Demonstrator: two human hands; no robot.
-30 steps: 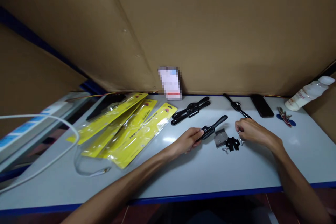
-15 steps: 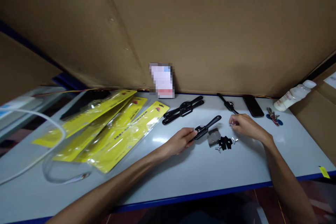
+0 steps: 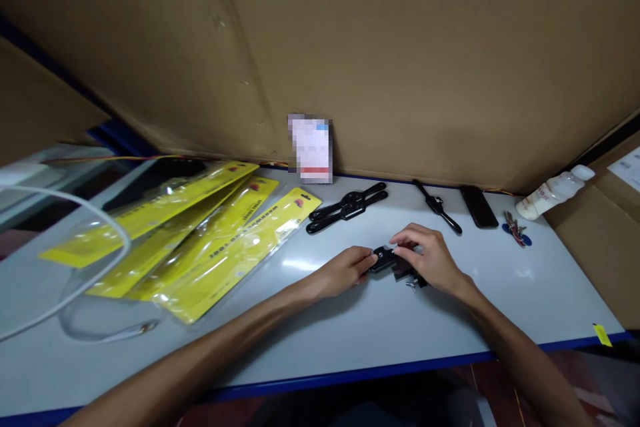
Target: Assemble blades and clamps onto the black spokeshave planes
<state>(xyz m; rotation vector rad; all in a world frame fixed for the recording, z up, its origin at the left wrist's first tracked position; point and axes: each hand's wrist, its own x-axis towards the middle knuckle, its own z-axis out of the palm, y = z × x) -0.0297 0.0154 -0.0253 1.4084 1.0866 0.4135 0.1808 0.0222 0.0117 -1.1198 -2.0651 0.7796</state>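
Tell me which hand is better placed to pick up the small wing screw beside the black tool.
Right. The right hand lies just above the small wing screw; the left hand grips the black tool.

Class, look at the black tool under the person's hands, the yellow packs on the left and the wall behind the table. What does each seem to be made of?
Black tool: probably metal or hard plastic with a dark matt finish; too small to settle.
Yellow packs: printed card in clear glossy plastic, which glints and wrinkles.
Wall: brown cardboard, dull, with creases and dents.
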